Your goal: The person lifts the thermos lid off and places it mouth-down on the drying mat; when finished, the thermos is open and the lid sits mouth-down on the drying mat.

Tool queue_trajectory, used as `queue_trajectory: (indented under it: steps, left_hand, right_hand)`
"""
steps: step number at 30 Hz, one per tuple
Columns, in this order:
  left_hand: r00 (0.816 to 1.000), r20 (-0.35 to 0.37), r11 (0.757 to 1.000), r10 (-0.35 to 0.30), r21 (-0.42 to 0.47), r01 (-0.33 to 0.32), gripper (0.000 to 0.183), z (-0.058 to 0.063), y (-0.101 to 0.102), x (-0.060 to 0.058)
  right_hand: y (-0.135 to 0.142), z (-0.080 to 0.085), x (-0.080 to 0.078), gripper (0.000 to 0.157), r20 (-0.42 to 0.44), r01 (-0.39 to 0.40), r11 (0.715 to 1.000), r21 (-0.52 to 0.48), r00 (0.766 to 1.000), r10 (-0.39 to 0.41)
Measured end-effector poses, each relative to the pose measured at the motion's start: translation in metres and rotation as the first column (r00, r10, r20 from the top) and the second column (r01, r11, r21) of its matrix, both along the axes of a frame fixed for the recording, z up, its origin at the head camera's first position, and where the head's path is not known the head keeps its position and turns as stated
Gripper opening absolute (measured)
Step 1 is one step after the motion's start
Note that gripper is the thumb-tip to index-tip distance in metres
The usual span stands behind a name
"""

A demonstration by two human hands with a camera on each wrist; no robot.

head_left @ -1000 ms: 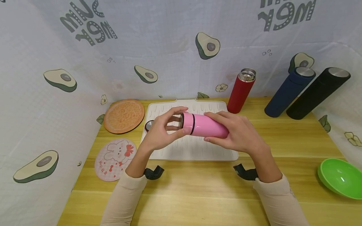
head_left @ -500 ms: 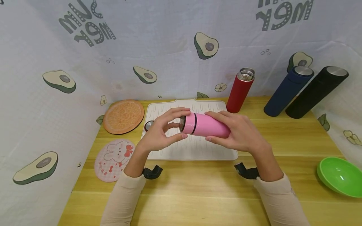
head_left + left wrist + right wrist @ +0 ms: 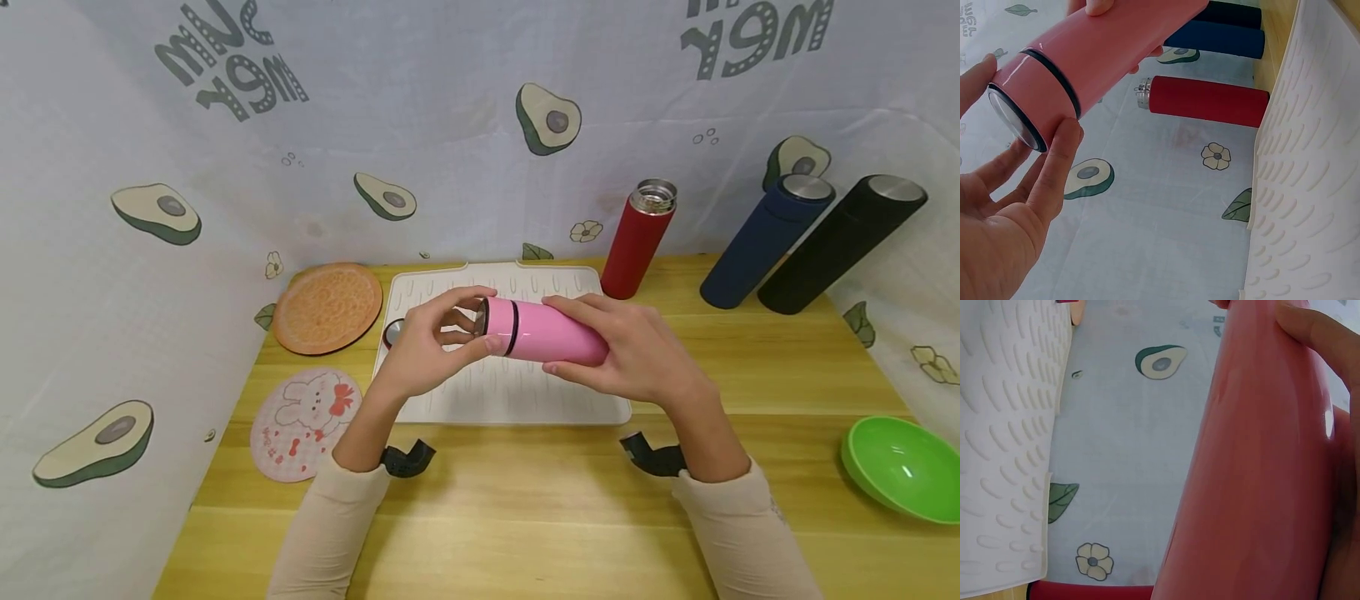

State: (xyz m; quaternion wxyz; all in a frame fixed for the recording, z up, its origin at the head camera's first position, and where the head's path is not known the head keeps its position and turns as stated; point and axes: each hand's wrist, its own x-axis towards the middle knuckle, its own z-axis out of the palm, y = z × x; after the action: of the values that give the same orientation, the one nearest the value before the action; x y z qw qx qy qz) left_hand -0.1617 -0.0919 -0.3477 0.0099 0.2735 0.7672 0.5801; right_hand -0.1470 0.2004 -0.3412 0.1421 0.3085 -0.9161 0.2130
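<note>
A pink thermos bottle [image 3: 558, 332] lies almost level in the air over the white ridged mat [image 3: 495, 400], its capped end pointing left. My right hand [image 3: 637, 346] grips the body near the base. At the other end, my left hand [image 3: 423, 346] pinches the cap [image 3: 1035, 94] between thumb and fingers. A black ring separates cap from body, and the cap's end is silver with a dark rim. Behind the left hand, a small round lid [image 3: 393, 332] with a silver top lies on the mat, partly hidden.
A lidless red thermos [image 3: 637, 246] stands behind the mat's right end. Farther right stand a blue thermos [image 3: 765, 242] and a black thermos [image 3: 840, 246]. A green bowl [image 3: 903, 471] sits at the right. An orange round mat [image 3: 327, 308] and a pink rabbit mat [image 3: 303, 425] lie left.
Half a second ago the left thumb was off the cap and the fingers spread wider; now thumb and fingers are back on it. The right hand keeps its grip on the body.
</note>
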Motion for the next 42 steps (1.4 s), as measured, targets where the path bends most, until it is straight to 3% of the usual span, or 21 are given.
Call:
queue_trajectory:
  steps: [5, 10, 14, 19, 27, 34, 42]
  left_hand:
    - [1.0, -0.006, 0.999, 0.028, -0.022, -0.028, 0.047, -0.0011, 0.0022, -0.0011]
    - [0.998, -0.026, 0.999, -0.051, 0.001, 0.051, 0.065, -0.0027, 0.0009, -0.002]
    - [0.988, -0.093, 0.992, -0.125, 0.01, 0.126, 0.076, -0.0022, -0.0018, -0.0017]
    - [0.966, -0.159, 0.978, -0.204, -0.001, 0.207, 0.069, -0.0001, -0.0035, -0.0041]
    - [0.957, -0.138, 0.967, -0.254, -0.007, 0.255, 0.064, -0.0004, -0.0051, -0.0083]
    - [0.972, -0.094, 0.976, -0.215, 0.009, 0.217, 0.068, 0.0015, -0.0045, -0.0084]
    - [0.998, -0.009, 0.998, -0.065, -0.027, 0.065, 0.059, 0.0006, -0.0042, -0.0053]
  right_hand:
    - [-0.0003, -0.0009, 0.0006, 0.073, -0.002, 0.012, 1.0, 0.0, 1.0, -0.012]
    - [-0.0005, -0.0015, 0.0012, 0.075, 0.028, 0.042, 0.999, -0.009, 0.999, -0.041]
    - [-0.001, -0.001, 0.0007, 0.075, 0.066, 0.054, 0.998, -0.01, 0.996, -0.053]
    - [0.001, -0.0012, -0.0011, 0.074, 0.11, 0.054, 0.998, -0.022, 0.993, -0.051]
    - [0.0041, -0.0034, -0.0023, 0.074, 0.142, 0.034, 0.999, -0.016, 0.989, -0.032]
    - [0.0036, -0.0004, -0.0015, 0.074, 0.133, 0.035, 0.999, -0.017, 0.991, -0.033]
    - [0.0014, 0.0002, 0.0004, 0.073, 0.08, 0.031, 0.999, -0.02, 0.996, -0.03]
